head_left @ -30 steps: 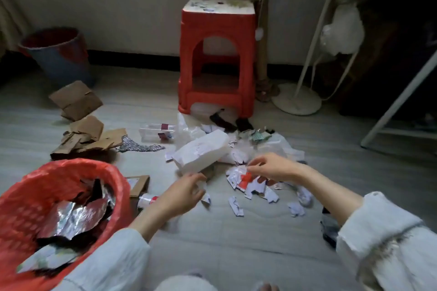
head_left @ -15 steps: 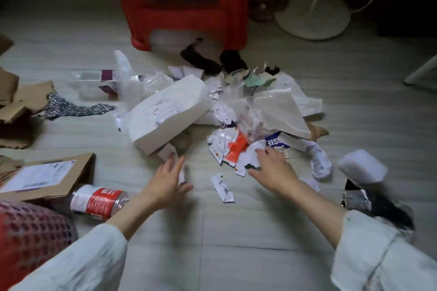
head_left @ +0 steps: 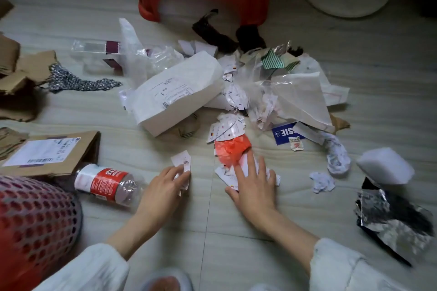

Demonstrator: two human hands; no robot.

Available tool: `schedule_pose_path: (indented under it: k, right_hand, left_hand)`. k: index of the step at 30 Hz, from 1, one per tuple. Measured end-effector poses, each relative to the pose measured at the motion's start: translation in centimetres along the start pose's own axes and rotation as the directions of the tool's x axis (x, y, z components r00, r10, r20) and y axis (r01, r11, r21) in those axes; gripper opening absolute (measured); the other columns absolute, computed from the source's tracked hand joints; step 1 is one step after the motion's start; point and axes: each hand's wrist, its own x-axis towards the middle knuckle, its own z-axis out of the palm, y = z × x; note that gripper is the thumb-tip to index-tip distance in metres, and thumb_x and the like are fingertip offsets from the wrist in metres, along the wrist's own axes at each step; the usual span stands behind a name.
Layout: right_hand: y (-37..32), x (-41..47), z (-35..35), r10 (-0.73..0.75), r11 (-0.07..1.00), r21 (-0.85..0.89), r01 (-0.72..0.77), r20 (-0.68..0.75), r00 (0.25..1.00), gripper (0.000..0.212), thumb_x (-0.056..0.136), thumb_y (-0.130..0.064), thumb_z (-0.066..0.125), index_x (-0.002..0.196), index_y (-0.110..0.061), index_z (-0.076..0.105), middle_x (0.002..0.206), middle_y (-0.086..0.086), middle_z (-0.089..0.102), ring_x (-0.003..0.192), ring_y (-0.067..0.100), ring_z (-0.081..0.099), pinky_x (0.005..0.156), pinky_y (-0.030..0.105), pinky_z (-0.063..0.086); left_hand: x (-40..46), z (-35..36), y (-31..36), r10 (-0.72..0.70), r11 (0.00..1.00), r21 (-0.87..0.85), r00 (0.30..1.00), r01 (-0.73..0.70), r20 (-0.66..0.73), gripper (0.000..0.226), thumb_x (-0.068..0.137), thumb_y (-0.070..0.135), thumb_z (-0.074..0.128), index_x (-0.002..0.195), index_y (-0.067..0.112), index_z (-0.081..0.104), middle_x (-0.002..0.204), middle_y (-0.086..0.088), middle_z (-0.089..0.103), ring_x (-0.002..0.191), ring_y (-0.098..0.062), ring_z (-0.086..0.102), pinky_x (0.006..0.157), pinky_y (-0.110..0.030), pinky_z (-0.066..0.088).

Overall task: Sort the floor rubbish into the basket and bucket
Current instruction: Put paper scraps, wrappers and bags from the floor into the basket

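Both hands have slid forward onto floor scraps since the earlier frame.
Left hand (head_left: 163, 186) pinches a white paper scrap (head_left: 181, 162); right hand (head_left: 254, 184), fingers flat, presses torn white papers (head_left: 227, 176) beside an orange piece (head_left: 233, 149). Blue card (head_left: 286, 134) reads "SIE"; red basket (head_left: 35, 217) sits lower left.

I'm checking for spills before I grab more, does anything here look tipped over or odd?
The plastic bottle lies on its side by the red basket, no liquid visible around it. Torn paper scraps are scattered; nothing looks spilled.
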Motion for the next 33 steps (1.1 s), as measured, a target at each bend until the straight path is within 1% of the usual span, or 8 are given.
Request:
schedule_pose_path:
  k: [2,6,9,11,13,18,23,33]
  right_hand:
    - [0.4,-0.2,0.6,-0.036,0.999,-0.039,0.033,-0.084,0.996,0.06,0.048,-0.045,0.086,0.102,-0.027,0.068,0.123,0.012,0.061,0.105,0.031,0.052,0.071,0.041,0.05]
    - [0.7,-0.3,0.6,-0.075,0.995,-0.067,0.071,-0.065,0.995,0.05,0.051,-0.026,0.084,0.098,-0.028,0.069,0.118,0.013,0.064,0.081,0.029,0.058,0.057,0.034,0.046]
    - [0.6,-0.2,0.5,-0.134,0.983,-0.138,0.119,-0.104,0.986,0.031,0.064,-0.013,0.065,0.092,-0.024,0.071,0.115,0.017,0.065,0.071,0.031,0.06,0.053,0.032,0.045]
    - [0.8,-0.3,0.4,-0.164,0.979,-0.148,0.139,-0.167,0.972,0.04,0.07,-0.008,0.037,0.086,-0.022,0.071,0.112,0.017,0.066,0.069,0.031,0.06,0.05,0.033,0.045]
    - [1.1,-0.5,0.3,-0.185,0.977,-0.147,0.155,-0.213,0.959,0.046,0.069,-0.007,0.028,0.082,-0.022,0.069,0.109,0.016,0.067,0.067,0.031,0.061,0.048,0.035,0.046]
    - [2.5,-0.4,0.3,-0.225,0.965,-0.192,0.176,-0.271,0.936,0.041,0.07,-0.009,0.03,0.089,-0.024,0.063,0.099,0.009,0.068,0.065,0.032,0.06,0.048,0.033,0.044]
    - [3.0,-0.5,0.0,-0.223,0.969,-0.174,0.177,-0.292,0.93,0.033,0.067,-0.013,0.032,0.069,-0.021,0.064,0.085,0.008,0.067,0.063,0.032,0.061,0.048,0.033,0.046]
    - [3.6,-3.1,0.5,-0.321,0.947,-0.094,0.308,-0.31,0.895,0.024,0.071,-0.016,0.04,0.088,-0.025,0.055,0.097,0.006,0.069,0.076,0.029,0.065,0.05,0.029,0.046]
  left_hand:
    - [-0.4,-0.5,0.1,-0.004,1.0,0.008,1.0,0.004,0.017,0.053,0.036,-0.008,0.072,0.082,0.016,0.062,0.091,-0.004,0.064,0.079,-0.024,0.061,0.046,-0.027,0.05]
    - [-0.9,-1.3,0.7,0.062,0.995,0.075,0.995,-0.068,0.081,0.047,0.03,-0.001,0.074,0.072,0.017,0.06,0.078,-0.003,0.061,0.066,-0.023,0.061,0.042,-0.025,0.041]
    - [-1.3,-1.5,1.0,0.078,0.992,0.093,0.993,-0.087,0.09,0.044,0.03,-0.001,0.074,0.068,0.017,0.059,0.075,-0.002,0.06,0.062,-0.023,0.061,0.04,-0.025,0.04]
    - [-1.7,-1.3,1.1,0.087,0.991,0.092,0.992,-0.095,0.087,0.042,0.033,-0.001,0.073,0.067,0.017,0.058,0.073,-0.001,0.059,0.06,-0.022,0.06,0.039,-0.025,0.038]
    - [-2.1,-1.0,1.0,0.095,0.99,0.097,0.992,-0.103,0.086,0.041,0.034,-0.001,0.073,0.068,0.018,0.059,0.073,-0.001,0.059,0.06,-0.023,0.06,0.038,-0.025,0.04]
    - [-2.5,-0.6,0.9,0.099,0.988,0.112,0.99,-0.11,0.098,0.042,0.032,-0.001,0.074,0.068,0.015,0.06,0.075,-0.004,0.06,0.063,-0.025,0.061,0.039,-0.027,0.043]
    - [-2.5,-0.5,1.0,0.095,0.993,0.062,0.992,-0.101,0.085,0.035,0.041,-0.004,0.071,0.065,0.015,0.056,0.072,-0.005,0.055,0.061,-0.027,0.059,0.037,-0.027,0.041]
    - [-3.3,-0.4,1.7,0.105,0.992,0.06,0.991,-0.11,0.086,0.039,0.035,0.003,0.078,0.066,0.015,0.057,0.07,-0.005,0.055,0.062,-0.026,0.059,0.037,-0.024,0.039]
